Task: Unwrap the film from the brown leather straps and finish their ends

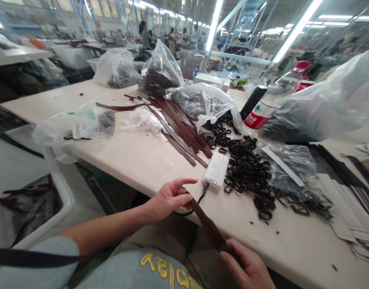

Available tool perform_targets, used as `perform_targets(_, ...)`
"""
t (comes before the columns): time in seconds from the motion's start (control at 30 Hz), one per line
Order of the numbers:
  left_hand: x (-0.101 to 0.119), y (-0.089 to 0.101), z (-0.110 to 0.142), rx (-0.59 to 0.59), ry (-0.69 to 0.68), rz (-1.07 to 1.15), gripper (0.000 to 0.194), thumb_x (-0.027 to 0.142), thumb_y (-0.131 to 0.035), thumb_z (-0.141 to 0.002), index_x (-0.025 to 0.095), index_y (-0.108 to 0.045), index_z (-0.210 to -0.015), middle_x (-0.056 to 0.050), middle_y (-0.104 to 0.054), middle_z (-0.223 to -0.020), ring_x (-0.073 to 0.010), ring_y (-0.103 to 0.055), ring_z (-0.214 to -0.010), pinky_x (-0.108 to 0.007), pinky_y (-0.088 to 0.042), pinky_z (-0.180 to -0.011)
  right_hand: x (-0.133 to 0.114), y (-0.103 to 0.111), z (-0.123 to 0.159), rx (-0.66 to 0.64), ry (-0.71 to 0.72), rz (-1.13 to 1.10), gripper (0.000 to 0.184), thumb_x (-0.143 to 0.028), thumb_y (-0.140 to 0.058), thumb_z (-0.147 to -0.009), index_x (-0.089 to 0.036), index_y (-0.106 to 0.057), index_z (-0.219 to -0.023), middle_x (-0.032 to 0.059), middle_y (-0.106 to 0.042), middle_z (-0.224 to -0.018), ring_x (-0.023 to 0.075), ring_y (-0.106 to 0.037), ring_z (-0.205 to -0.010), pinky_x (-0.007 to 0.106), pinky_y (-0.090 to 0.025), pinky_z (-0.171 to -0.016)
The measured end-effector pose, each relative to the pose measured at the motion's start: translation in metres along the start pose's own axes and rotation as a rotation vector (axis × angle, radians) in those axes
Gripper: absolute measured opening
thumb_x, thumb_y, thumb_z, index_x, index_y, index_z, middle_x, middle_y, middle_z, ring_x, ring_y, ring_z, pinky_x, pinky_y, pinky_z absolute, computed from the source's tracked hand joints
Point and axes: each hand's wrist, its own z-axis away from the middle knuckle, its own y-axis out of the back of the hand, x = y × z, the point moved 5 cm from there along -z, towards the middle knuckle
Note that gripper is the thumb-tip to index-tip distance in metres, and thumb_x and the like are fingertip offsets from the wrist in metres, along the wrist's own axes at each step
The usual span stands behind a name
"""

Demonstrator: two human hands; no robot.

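A dark brown leather strap (209, 225) stretches between my two hands, just off the table's front edge. My left hand (171, 196) pinches its upper end between thumb and fingers, with the index finger pointing out to the right. Lower down, my right hand (246, 263) is closed around the strap, thumb on top; the part beyond it is hidden. Just past my left hand lies a white power bank (217, 170) with a black cable (204, 192) plugged in. Behind it, many similar brown straps (181, 126) are spread in a loose bundle.
Small black loops (247, 160) lie heaped right of the power bank. Clear plastic bags (160, 72) of dark pieces stand along the back. A bottle with a red label (256, 114) and flat card pieces (349, 216) are at the right. A white bin (59, 200) sits at the left.
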Motion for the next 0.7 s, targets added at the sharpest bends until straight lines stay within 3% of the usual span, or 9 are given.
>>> perform_targets(0.1,-0.013,-0.013,-0.003,-0.058,0.039,0.025,0.065,0.040,-0.076,-0.076,0.016,-0.054,-0.132,0.006,-0.055,-0.061,-0.0104,-0.058,-0.059,-0.023,-0.045,-0.063,-0.029,0.001,-0.010,0.266,0.074,0.034,0.037,-0.049,-0.063,-0.087,-0.024,-0.064,-0.115,0.0053,-0.074,-0.107,0.0237,-0.069,-0.096,0.031,-0.056,-0.084)
perform_targets(0.2,-0.024,-0.026,-0.004,-0.126,0.027,0.010,0.067,0.040,-0.076,-0.076,0.015,-0.054,-0.134,0.011,-0.037,-0.056,-0.0058,-0.041,-0.052,-0.019,-0.033,-0.055,-0.059,-0.007,-0.025,0.442,0.228,0.079,0.031,-0.045,-0.060,-0.092,-0.024,-0.065,-0.115,0.0058,-0.074,-0.107,0.0221,-0.070,-0.093,0.030,-0.057,-0.083)
perform_targets(0.27,-0.027,-0.027,-0.004,-0.142,0.002,-0.027,0.068,0.039,-0.075,-0.077,0.014,-0.053,-0.136,0.011,-0.034,-0.056,-0.0051,-0.031,-0.051,-0.020,-0.025,-0.051,-0.072,-0.013,-0.033,0.502,0.340,0.143,0.025,-0.041,-0.058,-0.095,-0.024,-0.067,-0.111,0.0053,-0.074,-0.102,0.0206,-0.071,-0.089,0.028,-0.057,-0.080)
perform_targets(0.43,-0.029,-0.018,-0.005,-0.149,-0.019,-0.141,0.067,0.036,-0.070,-0.080,0.015,-0.050,-0.140,0.009,-0.040,-0.058,-0.0064,-0.032,-0.052,-0.020,-0.026,-0.052,-0.064,-0.015,-0.038,0.528,0.462,0.287,0.024,-0.039,-0.055,-0.098,-0.023,-0.067,-0.113,0.0034,-0.075,-0.101,0.0183,-0.073,-0.089,0.024,-0.057,-0.079)
perform_targets(0.53,-0.029,-0.016,-0.007,-0.135,-0.013,-0.165,0.065,0.034,-0.070,-0.080,0.015,-0.051,-0.139,0.008,-0.044,-0.059,-0.0066,-0.035,-0.053,-0.020,-0.029,-0.053,-0.053,-0.017,-0.035,0.547,0.544,0.487,0.030,-0.039,-0.052,-0.099,-0.020,-0.066,-0.118,0.0047,-0.076,-0.104,0.0187,-0.075,-0.086,0.024,-0.058,-0.076)
perform_targets(0.7,-0.031,-0.015,-0.007,-0.138,-0.020,-0.220,0.065,0.032,-0.070,-0.081,0.016,-0.050,-0.140,0.007,-0.049,-0.060,-0.0072,-0.039,-0.054,-0.020,-0.032,-0.054,-0.050,-0.023,-0.032,0.606,0.662,0.711,0.032,-0.036,-0.051,-0.101,-0.013,-0.068,-0.115,0.0083,-0.078,-0.095,0.0185,-0.075,-0.070,0.024,-0.056,-0.061)
